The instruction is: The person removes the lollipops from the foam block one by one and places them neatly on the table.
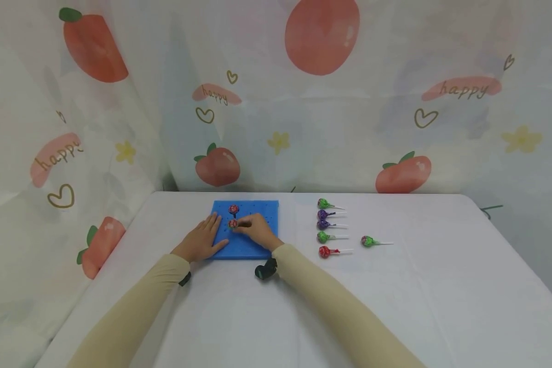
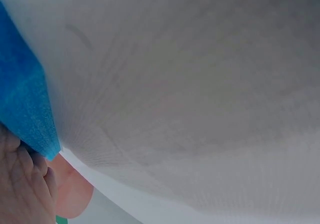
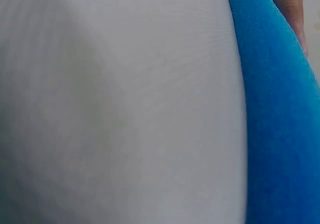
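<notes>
A blue foam board (image 1: 246,250) dotted with small holes lies on the table. Flat along its left side rests my left hand (image 1: 200,240), fingers spread over the edge; the left wrist view shows that hand (image 2: 25,189) against the board's corner (image 2: 30,93). Above the board, my right hand (image 1: 259,232) pinches a red-wrapped lollipop (image 1: 232,224) between thumb and fingers; its stick is hidden. Just behind it, another red lollipop (image 1: 233,209) stands upright in the board. The right wrist view has the board's side (image 3: 280,114) and part of a hand at the top right corner.
Right of the board, several lollipops lie in a column, sticks pointing right: green (image 1: 322,203), purple (image 1: 322,215) and red (image 1: 324,251) among them. One green lollipop (image 1: 367,241) lies farther right. A printed curtain (image 1: 331,128) hangs behind the white table (image 1: 239,317).
</notes>
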The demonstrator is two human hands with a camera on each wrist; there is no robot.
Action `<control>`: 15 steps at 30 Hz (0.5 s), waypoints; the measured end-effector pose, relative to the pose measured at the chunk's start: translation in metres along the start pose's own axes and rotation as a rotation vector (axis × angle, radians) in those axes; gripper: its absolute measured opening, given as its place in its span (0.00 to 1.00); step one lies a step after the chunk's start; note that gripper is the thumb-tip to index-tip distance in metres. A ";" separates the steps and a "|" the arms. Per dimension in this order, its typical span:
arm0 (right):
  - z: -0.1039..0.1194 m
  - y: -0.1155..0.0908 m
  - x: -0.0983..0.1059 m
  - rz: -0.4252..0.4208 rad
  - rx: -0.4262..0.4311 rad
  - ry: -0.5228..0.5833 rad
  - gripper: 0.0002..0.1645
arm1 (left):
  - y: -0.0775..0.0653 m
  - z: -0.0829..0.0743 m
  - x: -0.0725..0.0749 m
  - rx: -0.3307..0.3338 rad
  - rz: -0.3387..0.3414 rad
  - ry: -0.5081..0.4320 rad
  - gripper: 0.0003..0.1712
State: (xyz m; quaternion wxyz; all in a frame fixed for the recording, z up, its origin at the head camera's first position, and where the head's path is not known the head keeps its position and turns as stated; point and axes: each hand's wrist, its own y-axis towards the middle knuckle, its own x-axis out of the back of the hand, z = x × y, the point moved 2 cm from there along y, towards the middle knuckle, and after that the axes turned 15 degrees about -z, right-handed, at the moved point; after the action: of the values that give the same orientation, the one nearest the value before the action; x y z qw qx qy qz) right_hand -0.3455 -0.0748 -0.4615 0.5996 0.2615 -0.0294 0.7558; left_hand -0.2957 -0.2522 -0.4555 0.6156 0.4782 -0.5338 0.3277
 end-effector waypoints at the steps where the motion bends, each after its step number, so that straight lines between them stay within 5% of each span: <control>1: -0.001 0.000 0.000 -0.003 -0.006 0.002 0.13 | 0.000 0.000 0.000 0.000 -0.001 -0.002 0.45; 15: -0.003 -0.001 0.002 -0.024 -0.027 0.033 0.13 | 0.000 0.000 -0.001 0.010 0.008 -0.004 0.45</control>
State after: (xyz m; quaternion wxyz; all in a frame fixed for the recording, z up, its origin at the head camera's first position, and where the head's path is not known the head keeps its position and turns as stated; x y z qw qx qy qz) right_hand -0.3465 -0.0716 -0.4636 0.6124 0.2409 -0.0265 0.7525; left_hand -0.2957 -0.2520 -0.4563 0.6107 0.4798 -0.5353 0.3320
